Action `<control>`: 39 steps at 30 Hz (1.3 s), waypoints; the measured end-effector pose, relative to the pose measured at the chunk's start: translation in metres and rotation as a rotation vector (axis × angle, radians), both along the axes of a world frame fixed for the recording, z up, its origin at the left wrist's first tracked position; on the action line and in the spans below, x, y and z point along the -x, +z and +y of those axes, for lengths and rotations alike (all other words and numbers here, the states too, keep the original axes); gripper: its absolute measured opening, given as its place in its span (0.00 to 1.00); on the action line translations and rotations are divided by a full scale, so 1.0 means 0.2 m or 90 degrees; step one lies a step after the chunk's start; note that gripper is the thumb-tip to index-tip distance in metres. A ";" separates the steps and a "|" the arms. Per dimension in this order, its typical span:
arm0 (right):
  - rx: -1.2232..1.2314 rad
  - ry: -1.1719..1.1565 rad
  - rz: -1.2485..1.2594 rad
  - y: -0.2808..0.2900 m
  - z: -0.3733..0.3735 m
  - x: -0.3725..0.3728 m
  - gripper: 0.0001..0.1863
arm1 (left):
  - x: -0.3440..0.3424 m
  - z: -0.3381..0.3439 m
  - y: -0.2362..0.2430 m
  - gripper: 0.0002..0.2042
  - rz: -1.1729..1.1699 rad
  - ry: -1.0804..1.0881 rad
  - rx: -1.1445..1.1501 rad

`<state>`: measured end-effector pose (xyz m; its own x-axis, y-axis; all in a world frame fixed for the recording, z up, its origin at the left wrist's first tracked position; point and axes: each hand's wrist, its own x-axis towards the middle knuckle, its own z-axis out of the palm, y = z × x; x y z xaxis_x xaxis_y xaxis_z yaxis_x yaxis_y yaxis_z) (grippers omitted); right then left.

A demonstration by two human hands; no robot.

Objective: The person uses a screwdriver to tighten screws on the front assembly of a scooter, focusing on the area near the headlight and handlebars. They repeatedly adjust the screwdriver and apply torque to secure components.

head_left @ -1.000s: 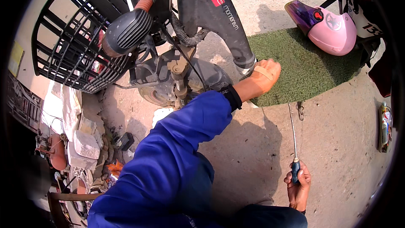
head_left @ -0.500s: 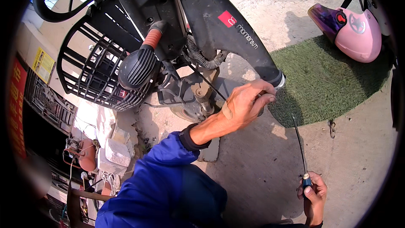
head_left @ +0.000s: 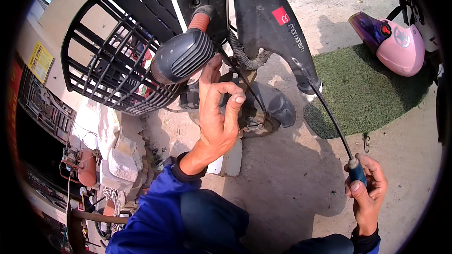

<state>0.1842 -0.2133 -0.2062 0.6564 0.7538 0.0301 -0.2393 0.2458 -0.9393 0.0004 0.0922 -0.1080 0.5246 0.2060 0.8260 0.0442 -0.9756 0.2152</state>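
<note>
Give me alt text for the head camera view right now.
The right hand holds a screwdriver pointing toward a black frame; the left hand is close to a ribbed black part. A pink helmet and green turf mat appear on the right.

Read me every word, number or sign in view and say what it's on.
I won't copy wording, but here's where it stands.
Curved black panel: pale lettering, legible, beside a red square mark.
Yellow wall sign: too small to read.
Pink helmet: star emblem, no readable words.
Dim red strip, far left: unreadable.
</note>
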 end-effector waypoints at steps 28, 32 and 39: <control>0.301 -0.440 -1.276 1.11 0.39 0.65 0.29 | -0.21 0.10 -0.08 0.20 -0.358 -0.561 0.646; 0.358 -0.400 -1.170 1.15 0.42 0.73 0.27 | -0.21 0.10 -0.10 0.20 -0.326 -0.536 0.657; 0.265 -0.318 -0.713 1.23 0.38 0.71 0.21 | -0.21 0.10 -0.10 0.21 -0.322 -0.509 0.606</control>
<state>0.0429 -0.1363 0.0401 0.6378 0.5212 0.5671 0.7551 -0.2777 -0.5940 0.0429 0.1119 -0.1275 0.4521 0.5872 0.6714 -0.7486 -0.1593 0.6435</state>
